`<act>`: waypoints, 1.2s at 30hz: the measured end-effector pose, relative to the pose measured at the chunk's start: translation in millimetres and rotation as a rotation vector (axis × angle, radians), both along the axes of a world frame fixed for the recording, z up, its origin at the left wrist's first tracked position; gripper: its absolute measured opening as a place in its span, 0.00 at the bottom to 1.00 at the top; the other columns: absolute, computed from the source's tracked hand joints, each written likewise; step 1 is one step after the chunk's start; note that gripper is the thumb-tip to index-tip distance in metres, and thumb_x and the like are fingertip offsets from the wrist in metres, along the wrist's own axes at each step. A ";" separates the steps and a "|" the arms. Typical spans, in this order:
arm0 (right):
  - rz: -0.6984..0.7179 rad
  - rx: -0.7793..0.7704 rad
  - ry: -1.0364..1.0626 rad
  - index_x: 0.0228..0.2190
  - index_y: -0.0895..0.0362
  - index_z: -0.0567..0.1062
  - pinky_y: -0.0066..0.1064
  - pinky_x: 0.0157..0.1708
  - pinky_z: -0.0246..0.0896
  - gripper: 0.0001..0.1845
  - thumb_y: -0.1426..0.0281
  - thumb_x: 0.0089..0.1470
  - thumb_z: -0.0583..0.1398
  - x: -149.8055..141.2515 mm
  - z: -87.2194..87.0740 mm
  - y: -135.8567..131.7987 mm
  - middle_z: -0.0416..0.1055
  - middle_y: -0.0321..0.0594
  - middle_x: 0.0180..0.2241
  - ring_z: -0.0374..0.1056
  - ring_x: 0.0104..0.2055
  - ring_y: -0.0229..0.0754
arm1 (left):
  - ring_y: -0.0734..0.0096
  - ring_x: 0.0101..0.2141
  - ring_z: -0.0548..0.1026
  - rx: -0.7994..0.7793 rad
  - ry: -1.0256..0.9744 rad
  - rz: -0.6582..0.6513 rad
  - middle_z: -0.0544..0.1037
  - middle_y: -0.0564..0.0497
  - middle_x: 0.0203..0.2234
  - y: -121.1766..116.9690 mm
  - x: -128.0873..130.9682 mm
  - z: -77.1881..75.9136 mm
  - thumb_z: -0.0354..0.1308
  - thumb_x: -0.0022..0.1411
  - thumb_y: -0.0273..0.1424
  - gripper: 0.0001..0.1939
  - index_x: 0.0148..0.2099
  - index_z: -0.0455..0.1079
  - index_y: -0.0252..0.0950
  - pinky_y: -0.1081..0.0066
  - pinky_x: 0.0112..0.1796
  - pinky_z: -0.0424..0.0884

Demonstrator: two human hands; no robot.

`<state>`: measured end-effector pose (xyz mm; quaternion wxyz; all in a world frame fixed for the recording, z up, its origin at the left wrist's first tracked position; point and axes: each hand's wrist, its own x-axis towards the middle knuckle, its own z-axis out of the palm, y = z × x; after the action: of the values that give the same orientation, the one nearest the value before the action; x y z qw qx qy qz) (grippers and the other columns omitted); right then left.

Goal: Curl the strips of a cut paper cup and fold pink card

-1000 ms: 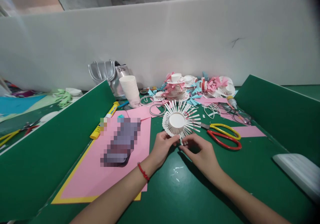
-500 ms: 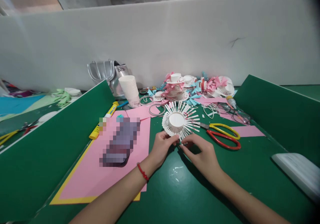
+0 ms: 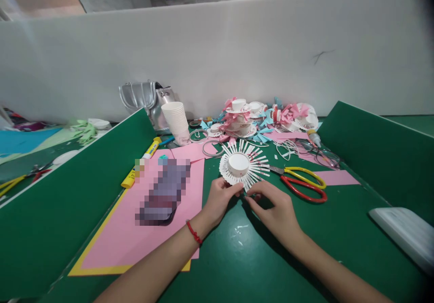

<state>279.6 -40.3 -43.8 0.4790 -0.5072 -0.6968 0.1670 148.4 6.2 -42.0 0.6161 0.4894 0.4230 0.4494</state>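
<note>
A white paper cup (image 3: 238, 164), its wall cut into narrow strips that fan out around the round base, is between my hands with the base facing up. My left hand (image 3: 222, 201) grips its near edge, thumb on top. Strips on the right stand out straight; those on the left look curled into a scalloped rim. My right hand (image 3: 274, 203) pinches at the near strips with thumb and forefinger; the strip's end there is partly hidden by the fingers. Just right of the cup lie scissors (image 3: 303, 183) with one yellow and one red handle.
On the left, a blurred phone (image 3: 164, 194) lies on pink paper (image 3: 118, 240), beside a yellow glue stick (image 3: 140, 163). Stacked paper cups (image 3: 175, 120), tape rolls and a pile of cut-cup flowers (image 3: 239, 118) stand behind. Green partitions (image 3: 389, 154) border both sides; a white block (image 3: 403, 230) sits right.
The cut cup has tilted and shifted very slightly. My right fingers have moved a little at its near edge, while my left hand keeps its grip.
</note>
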 end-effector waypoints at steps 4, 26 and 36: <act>-0.006 -0.007 -0.015 0.25 0.55 0.69 0.30 0.27 0.60 0.05 0.75 0.48 0.54 -0.5 0.3 -0.3 0.69 0.38 0.26 0.64 0.26 0.38 | 0.79 0.19 0.62 -0.006 -0.011 -0.001 0.67 0.55 0.15 0.3 0.4 0.9 0.60 0.45 0.30 0.09 0.20 0.64 0.31 0.76 0.23 0.57; -0.046 -0.008 -0.068 0.25 0.55 0.69 0.31 0.27 0.59 0.04 0.75 0.46 0.56 -1.0 -1.4 -0.8 0.70 0.38 0.26 0.64 0.25 0.38 | 0.80 0.18 0.60 0.030 0.069 0.035 0.66 0.56 0.14 -1.8 1.9 4.2 0.60 0.45 0.31 0.11 0.19 0.64 0.31 0.77 0.20 0.55; -0.131 0.003 -0.084 0.26 0.55 0.68 0.34 0.35 0.60 0.04 0.72 0.50 0.54 1.2 -3.9 0.3 0.68 0.42 0.34 0.66 0.35 0.43 | 0.79 0.18 0.59 0.234 0.279 0.073 0.65 0.56 0.14 -6.4 5.6 5.6 0.57 0.46 0.29 0.08 0.20 0.64 0.31 0.77 0.19 0.55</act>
<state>280.8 -40.0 -47.7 0.4600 -0.5574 -0.6819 0.1127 154.1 -0.2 -36.4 0.4737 0.5997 0.4667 0.4452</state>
